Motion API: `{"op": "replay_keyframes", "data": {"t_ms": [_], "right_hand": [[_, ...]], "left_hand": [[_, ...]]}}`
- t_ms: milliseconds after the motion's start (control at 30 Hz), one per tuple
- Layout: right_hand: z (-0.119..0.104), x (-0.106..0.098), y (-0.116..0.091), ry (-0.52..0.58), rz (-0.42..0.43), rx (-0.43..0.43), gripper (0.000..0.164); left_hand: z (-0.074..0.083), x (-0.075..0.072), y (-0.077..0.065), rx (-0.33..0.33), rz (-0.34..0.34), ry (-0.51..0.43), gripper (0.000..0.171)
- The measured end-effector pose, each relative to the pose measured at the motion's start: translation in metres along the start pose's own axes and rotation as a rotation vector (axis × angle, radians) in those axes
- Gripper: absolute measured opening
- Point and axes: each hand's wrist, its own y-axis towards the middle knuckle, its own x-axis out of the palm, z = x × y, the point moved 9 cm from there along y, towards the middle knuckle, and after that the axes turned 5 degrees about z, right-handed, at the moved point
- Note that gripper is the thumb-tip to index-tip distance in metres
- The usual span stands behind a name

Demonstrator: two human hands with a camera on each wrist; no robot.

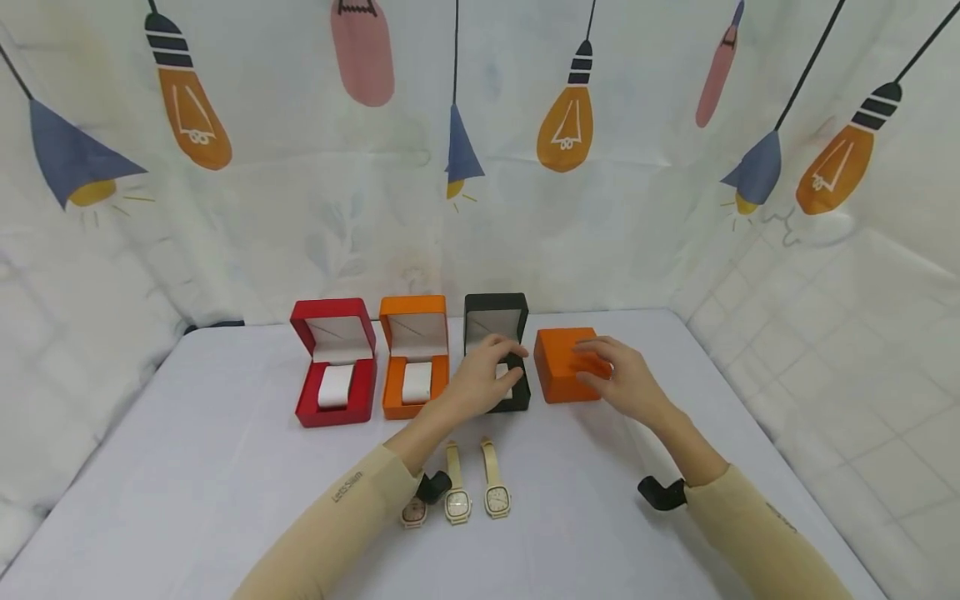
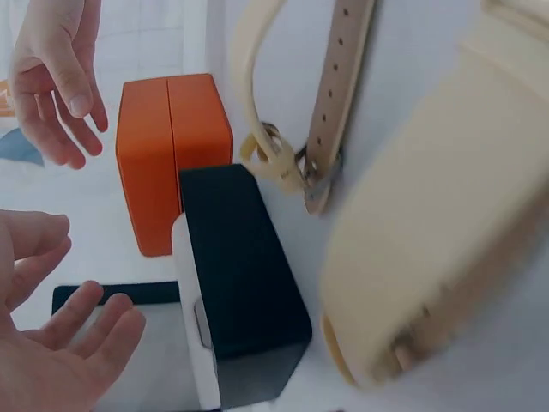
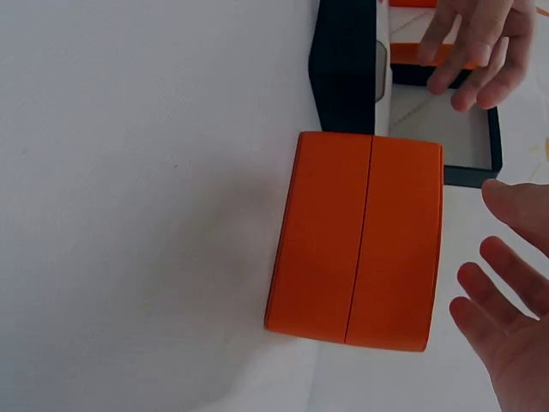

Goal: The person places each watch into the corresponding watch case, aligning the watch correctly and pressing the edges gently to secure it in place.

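Observation:
A shut orange box [image 1: 566, 367] stands at the right end of a row of watch boxes. My right hand [image 1: 622, 379] is beside it, fingers spread and loosely bent; in the right wrist view a gap shows between the fingertips and the box [image 3: 360, 240]. Just left of it is an open black watch box [image 1: 497, 312] with a pale cushion inside. Over that box hovers my left hand [image 1: 483, 375], partly hiding it and holding nothing. The left wrist view shows the left hand's fingers [image 2: 107, 326] apart from the black box [image 2: 240, 266].
An open red watch box [image 1: 360, 392] and an open orange one [image 1: 393, 392], each with a white cushion, stand to the left. Three cream-strapped watches [image 1: 497, 500] lie in front, one partly behind my left sleeve. A patterned curtain [image 1: 495, 242] hangs behind the white table [image 1: 225, 467].

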Motion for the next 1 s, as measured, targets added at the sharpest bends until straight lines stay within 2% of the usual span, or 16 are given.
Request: {"op": "replay_keyframes", "data": {"t_ms": [333, 467, 667, 767, 900, 1000], "right_hand": [[-0.03, 0.025, 0.016, 0.05, -0.119, -0.066, 0.039], [-0.037, 0.038, 0.021, 0.042, -0.167, -0.084, 0.041], [-0.049, 0.064, 0.029, -0.004, -0.248, -0.127, 0.044], [-0.052, 0.079, 0.032, -0.022, -0.31, -0.11, 0.045], [-0.051, 0.095, 0.034, -0.078, -0.38, -0.087, 0.046], [-0.052, 0.104, 0.036, -0.135, -0.413, -0.104, 0.045]], "left_hand": [[-0.007, -0.019, -0.016, 0.019, 0.021, -0.011, 0.026], [-0.011, -0.025, -0.024, 0.007, 0.028, -0.008, 0.025], [-0.02, -0.029, -0.037, -0.066, 0.0, -0.006, 0.024], [-0.023, -0.029, -0.044, -0.094, -0.031, -0.011, 0.025], [-0.022, -0.03, -0.052, -0.079, -0.051, -0.02, 0.025], [-0.021, -0.031, -0.059, -0.076, -0.06, -0.003, 0.025]]}}
